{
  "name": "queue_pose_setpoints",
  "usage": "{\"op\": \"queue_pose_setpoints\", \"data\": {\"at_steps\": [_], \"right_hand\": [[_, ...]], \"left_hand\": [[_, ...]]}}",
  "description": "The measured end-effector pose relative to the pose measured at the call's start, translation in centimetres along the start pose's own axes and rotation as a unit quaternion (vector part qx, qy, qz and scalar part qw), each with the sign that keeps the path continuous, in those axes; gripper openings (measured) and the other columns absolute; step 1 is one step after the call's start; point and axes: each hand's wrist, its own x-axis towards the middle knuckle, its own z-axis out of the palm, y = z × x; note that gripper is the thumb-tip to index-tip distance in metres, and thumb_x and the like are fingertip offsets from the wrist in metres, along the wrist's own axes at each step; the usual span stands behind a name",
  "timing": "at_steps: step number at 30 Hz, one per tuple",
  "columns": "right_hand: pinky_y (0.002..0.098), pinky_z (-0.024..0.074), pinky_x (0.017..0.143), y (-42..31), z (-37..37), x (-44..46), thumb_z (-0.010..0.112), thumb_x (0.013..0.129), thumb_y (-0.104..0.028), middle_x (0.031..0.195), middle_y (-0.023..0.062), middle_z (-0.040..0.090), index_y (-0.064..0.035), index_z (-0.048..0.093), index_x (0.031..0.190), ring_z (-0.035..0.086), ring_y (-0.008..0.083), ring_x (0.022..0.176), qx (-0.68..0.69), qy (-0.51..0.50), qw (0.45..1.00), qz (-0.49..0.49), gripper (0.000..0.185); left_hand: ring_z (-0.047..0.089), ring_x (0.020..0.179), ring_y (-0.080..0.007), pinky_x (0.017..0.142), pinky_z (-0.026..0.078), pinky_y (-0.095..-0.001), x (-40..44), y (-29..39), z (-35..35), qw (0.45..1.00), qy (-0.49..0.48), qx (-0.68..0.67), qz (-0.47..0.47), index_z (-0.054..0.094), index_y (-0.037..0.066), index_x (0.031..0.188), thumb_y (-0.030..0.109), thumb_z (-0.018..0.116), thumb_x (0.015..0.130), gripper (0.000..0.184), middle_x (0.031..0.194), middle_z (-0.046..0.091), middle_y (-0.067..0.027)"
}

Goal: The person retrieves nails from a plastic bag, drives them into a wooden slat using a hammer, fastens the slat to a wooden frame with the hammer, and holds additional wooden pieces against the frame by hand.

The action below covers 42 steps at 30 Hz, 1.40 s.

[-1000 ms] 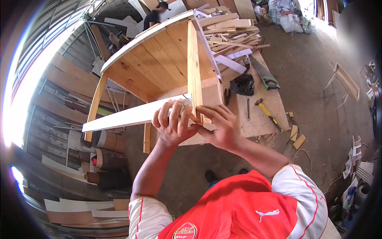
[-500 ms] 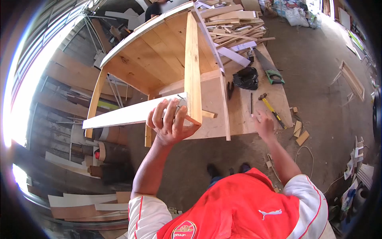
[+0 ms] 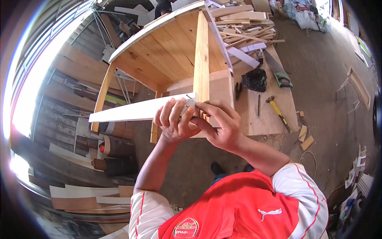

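Hands together at the near end of the wooden frame [image 3: 159,51], and here's the head view: your left hand [image 3: 175,119] curls round the end of the white board [image 3: 131,110], fingers bent over its face, gripping it. Your right hand [image 3: 223,123] comes in from the other side, thumb and forefinger drawn close at the joint; whether they pinch something small, you can't tell from here, as the fingers hide it. A thin dark piece, perhaps a nail, [image 3: 189,96] pokes out by the board's end, just above your left fingertips.

That white board runs across the near side of the frame, one end out by the frame's far-left leg [image 3: 102,99], the other close against its front post [image 3: 201,59]. Judging by your hands, you're lining up or feeling out that corner, one hand steadying, the other doing the fine work. Any next move there calls for a firm left hold, the board's end square to the post, and fingertips clear of the sharp-looking piece.

Right of the frame, on the worktable [image 3: 246,125], lies a yellow-and-black hammer [image 3: 279,114], with a slim dark rod [image 3: 259,105] between it and the frame. Farther back on that side sit a black plastic bag [image 3: 254,79] and a green-handled saw [image 3: 283,79]. Behind the frame, wood strips [image 3: 246,24] lie heaped, and another person [image 3: 162,7] shows partly past its far edge, well apart from your hands.
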Motion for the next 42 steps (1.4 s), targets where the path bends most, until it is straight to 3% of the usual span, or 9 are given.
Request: {"op": "queue_pose_setpoints", "data": {"at_steps": [8, 17, 20, 23, 30, 33, 42], "right_hand": [[0.0318, 0.0573, 0.073, 0.1, 0.0, 0.4, 0.085, 0.078, -0.003, 0.100, 0.0131, 0.072, 0.0011, 0.073, 0.111, 0.071, 0.0231, 0.085, -0.005, 0.010, 1.000, -0.018, 0.036], [0.0319, 0.0577, 0.074, -0.2, 0.0, 0.9, 0.083, 0.080, -0.001, 0.101, 0.0136, 0.073, 0.0010, 0.074, 0.109, 0.072, 0.0237, 0.088, -0.006, 0.010, 1.000, -0.005, 0.031], [0.0346, 0.0561, 0.072, -0.1, 0.4, 1.3, 0.082, 0.081, -0.004, 0.094, 0.0117, 0.073, -0.0013, 0.074, 0.103, 0.070, 0.0248, 0.080, 0.018, 0.040, 0.998, 0.042, 0.024], [0.0346, 0.0571, 0.075, -0.1, 0.1, 1.5, 0.081, 0.083, -0.005, 0.097, 0.0125, 0.074, -0.0009, 0.075, 0.100, 0.072, 0.0256, 0.083, 0.005, 0.031, 0.999, -0.010, 0.018], [0.0422, 0.0499, 0.096, 0.9, -0.9, 3.5, 0.088, 0.076, -0.023, 0.112, 0.0154, 0.072, -0.0024, 0.070, 0.118, 0.065, 0.0305, 0.110, -0.017, -0.014, 1.000, 0.015, 0.051], [0.0414, 0.0454, 0.099, 1.6, -0.8, 3.0, 0.086, 0.076, -0.026, 0.115, 0.0142, 0.071, -0.0022, 0.067, 0.125, 0.062, 0.0301, 0.111, 0.038, -0.054, 0.996, 0.062, 0.058], [0.0362, 0.0454, 0.091, 1.5, -1.2, 2.8, 0.087, 0.074, -0.025, 0.113, 0.0103, 0.075, -0.0046, 0.070, 0.124, 0.066, 0.0260, 0.091, -0.004, -0.063, 0.998, 0.017, 0.057]], "left_hand": [[0.058, 0.120, -0.0251, 0.107, 0.033, -0.0453, 0.1, -0.2, 0.2, 1.000, 0.008, 0.004, 0.002, 0.058, 0.022, 0.113, 0.039, 0.065, 0.088, 0.031, 0.122, 0.064, -0.0020], [0.056, 0.123, -0.0258, 0.108, 0.031, -0.0458, 0.5, -0.2, 0.3, 1.000, -0.005, -0.006, -0.004, 0.058, 0.021, 0.115, 0.044, 0.068, 0.086, 0.038, 0.126, 0.061, -0.0037], [0.055, 0.124, -0.0262, 0.108, 0.031, -0.0456, 0.5, 0.0, 0.2, 0.999, -0.032, -0.019, -0.021, 0.058, 0.021, 0.117, 0.045, 0.070, 0.086, 0.041, 0.128, 0.060, -0.0043], [0.054, 0.126, -0.0267, 0.109, 0.031, -0.0454, 0.5, -0.2, 0.4, 0.999, -0.031, -0.035, -0.020, 0.059, 0.020, 0.120, 0.048, 0.072, 0.085, 0.047, 0.130, 0.059, -0.0050], [0.055, 0.125, -0.0264, 0.110, 0.030, -0.0451, 0.2, -0.6, 0.7, 0.999, -0.020, -0.047, -0.010, 0.059, 0.021, 0.118, 0.061, 0.071, 0.083, 0.054, 0.130, 0.059, -0.0053], [0.055, 0.126, -0.0258, 0.111, 0.029, -0.0454, 0.0, -0.4, 0.9, 0.998, -0.018, -0.053, -0.017, 0.059, 0.021, 0.118, 0.067, 0.071, 0.082, 0.059, 0.130, 0.060, -0.0046], [0.055, 0.127, -0.0244, 0.115, 0.025, -0.0464, -0.2, -0.3, 0.8, 1.000, -0.010, -0.026, -0.004, 0.057, 0.022, 0.120, 0.070, 0.070, 0.082, 0.063, 0.129, 0.060, -0.0024]]}}
